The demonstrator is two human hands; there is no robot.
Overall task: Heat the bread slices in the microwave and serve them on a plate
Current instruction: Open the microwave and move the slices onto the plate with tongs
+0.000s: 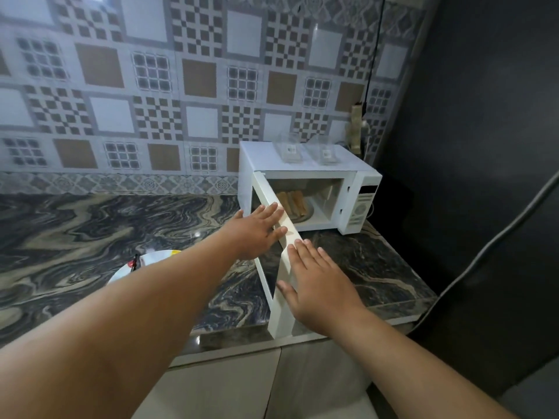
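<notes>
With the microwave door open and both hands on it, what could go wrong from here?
1. The right hand lies on the inner side of the microwave door, the left hand on its outer side; fingers may get pinched if it swings shut.
2. The bread slices stand close to the opening and might be knocked.
3. The plate lies under the left forearm near the counter edge; an arm movement might push it.

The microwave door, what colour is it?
White; the microwave door shows best in the head view.
</notes>
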